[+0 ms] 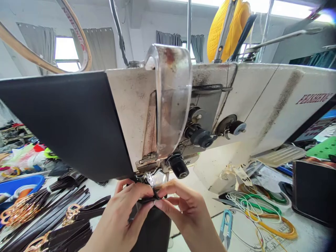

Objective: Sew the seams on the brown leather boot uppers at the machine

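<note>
Right below the needle area of a white sewing machine [133, 101], both hands meet at a small dark piece of material [151, 198]. My left hand [126, 210] pinches it from the left with thumb and forefinger. From the right, my right hand [183, 204] grips the same piece between thumb and fingertips. The piece is mostly covered by my fingers, so its exact kind cannot be made out. Beneath the hands hangs a black panel [153, 231]. Close above the fingers sits the metal presser foot area [156, 177], partly hidden.
Black straps with gold-coloured clasps [23, 210] lie at left, beside a blue bin [28, 185]. Blue thread snips [226, 225], coiled white, green and yellow cords [278, 224] and a stack of dark pieces [312, 192] lie at right. A yellow thread cone [217, 31] stands behind the machine.
</note>
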`<state>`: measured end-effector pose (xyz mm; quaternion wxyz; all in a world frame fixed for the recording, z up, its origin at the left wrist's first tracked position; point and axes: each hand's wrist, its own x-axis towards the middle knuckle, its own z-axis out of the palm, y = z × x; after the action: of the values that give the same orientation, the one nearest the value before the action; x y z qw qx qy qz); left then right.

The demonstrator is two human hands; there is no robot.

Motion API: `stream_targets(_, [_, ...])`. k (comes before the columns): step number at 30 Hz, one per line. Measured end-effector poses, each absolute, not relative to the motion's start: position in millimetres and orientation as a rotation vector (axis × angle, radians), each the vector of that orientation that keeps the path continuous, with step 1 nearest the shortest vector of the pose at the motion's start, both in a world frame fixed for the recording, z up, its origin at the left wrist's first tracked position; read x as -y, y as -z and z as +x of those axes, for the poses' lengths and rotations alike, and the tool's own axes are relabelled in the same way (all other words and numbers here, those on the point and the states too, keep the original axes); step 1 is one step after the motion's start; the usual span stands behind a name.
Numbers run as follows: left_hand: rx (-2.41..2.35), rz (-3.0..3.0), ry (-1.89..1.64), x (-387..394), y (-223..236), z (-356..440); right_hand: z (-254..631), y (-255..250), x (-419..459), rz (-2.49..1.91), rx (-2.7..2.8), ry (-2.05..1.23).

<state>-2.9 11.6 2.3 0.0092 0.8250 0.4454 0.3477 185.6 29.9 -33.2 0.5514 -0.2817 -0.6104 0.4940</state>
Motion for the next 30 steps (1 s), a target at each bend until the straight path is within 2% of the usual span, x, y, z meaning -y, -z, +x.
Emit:
stream_targets(8, [-1.342, 2.495, -1.048, -11.2, -4.2, -3.2, 185.4, 27.1, -29.2, -0.692, 1.527, -1.012])
stream_targets(14, [-1.327, 2.473, -1.128, -14.9, -1.0, -3.0, 183.9, 33.7, -30.3, -0.66, 1.473, -1.125])
stream_targets(20, [-1.344, 2.503, -1.142, -15.5, 0.0, 0.3, 184.4, 37.7, -31.6, -0.683, 1.443, -1.042])
stream_targets(26, [-1.344, 2.601, -1.185, -16.8, 5.9, 0.6, 181.4, 40.1, -30.8, -0.673, 1.263, -1.121])
stream_targets(30, [-1.354, 2.631, -1.217, -17.2, 13.8, -0.7, 179.2, 45.3, -29.0, -0.727, 1.278, -0.958])
